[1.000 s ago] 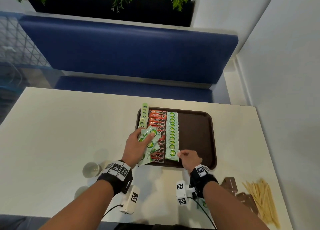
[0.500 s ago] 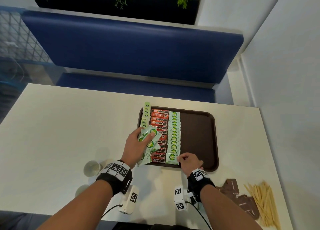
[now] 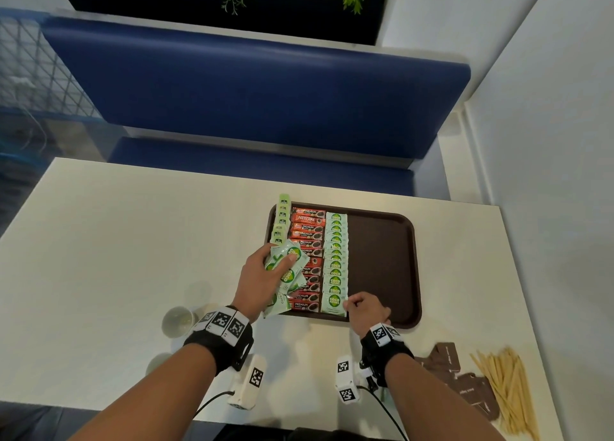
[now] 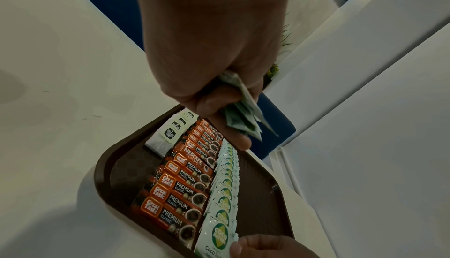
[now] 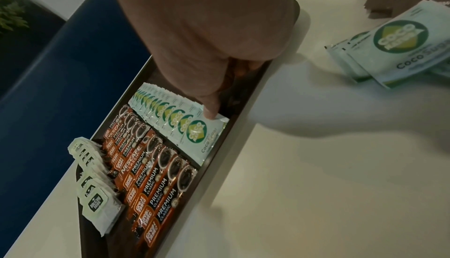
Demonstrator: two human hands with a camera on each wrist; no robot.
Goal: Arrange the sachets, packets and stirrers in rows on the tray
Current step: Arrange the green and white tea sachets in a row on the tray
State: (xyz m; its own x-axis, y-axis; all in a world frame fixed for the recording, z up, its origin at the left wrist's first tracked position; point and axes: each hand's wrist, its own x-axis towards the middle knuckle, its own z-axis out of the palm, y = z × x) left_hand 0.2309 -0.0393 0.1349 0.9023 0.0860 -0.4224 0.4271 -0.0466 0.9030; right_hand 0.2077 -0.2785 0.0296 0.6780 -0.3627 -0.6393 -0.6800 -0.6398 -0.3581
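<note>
A brown tray [image 3: 382, 258] holds three rows: tea bags [image 3: 280, 221] on the left, coffee sticks [image 3: 307, 251] in the middle, and green-and-white coco sugar sachets [image 3: 335, 258] beside them. My left hand [image 3: 279, 264] hovers over the tray's left part and grips a bundle of coco sugar sachets [image 3: 289, 269], seen from below in the left wrist view [image 4: 243, 115]. At the tray's near edge my right hand [image 3: 347, 304] pinches the right edge of the nearest coco sachet [image 3: 333, 302] in the row; its fingertip [image 5: 210, 113] rests on that sachet's corner [image 5: 197, 137].
The tray's right half is bare. Brown sachets [image 3: 465, 381] and wooden stirrers [image 3: 508, 390] lie on the table at the near right. More coco sachets [image 5: 401, 50] lie on the table under my right wrist. A paper cup [image 3: 177, 321] stands near left.
My right hand has shifted slightly toward the tray's near edge with the nearest coco sachet. The left hand keeps its bundle in the same place.
</note>
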